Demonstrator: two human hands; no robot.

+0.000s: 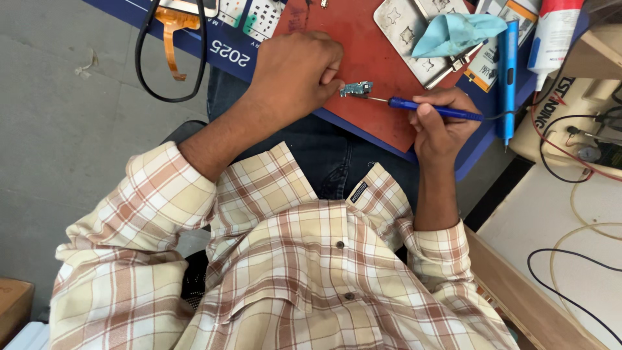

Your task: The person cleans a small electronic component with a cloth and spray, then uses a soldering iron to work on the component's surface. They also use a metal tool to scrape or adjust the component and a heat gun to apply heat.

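A plaid shirt fills the near view. Beyond it, a small teal board lies on the red mat, pinned by the left hand, fingers curled and pressing its edge. The right hand pinches a blue iron, tip touching the board. Soldering seems underway; the next touch needs a steady tip. The board looks tiny, with dark parts. Behind lie a blue cloth and the table.

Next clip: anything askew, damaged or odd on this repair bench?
Nothing looks spilled or broken. The left hand pins a small green circuit board on the red mat; the right hand holds a blue-handled soldering iron to it. Only a crumpled teal cloth lies loosely over the grey metal stencil plate.
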